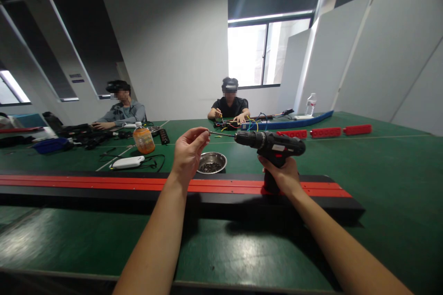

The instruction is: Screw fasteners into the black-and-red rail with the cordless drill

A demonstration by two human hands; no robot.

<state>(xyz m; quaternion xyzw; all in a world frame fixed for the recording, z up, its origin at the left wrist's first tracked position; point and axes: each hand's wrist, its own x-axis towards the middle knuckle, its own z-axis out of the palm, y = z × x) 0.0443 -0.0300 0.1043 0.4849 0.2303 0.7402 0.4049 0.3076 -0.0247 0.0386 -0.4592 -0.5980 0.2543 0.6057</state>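
My right hand is wrapped round the handle of a black cordless drill, which is held level above the table and points left. A long thin driver bit sticks out of its chuck. At the bit's tip, thumb and forefinger of my left hand are pinched together; whatever is between them is too small to make out. Below and between the hands stands a steel bowl with many small dark screws. A long black bar with a red top strip lies across the table under both hands.
On the green table are a white power bank with a cable, an orange drink bottle, red blocks and a blue bar. Across from me one person handles wires; another person sits left.
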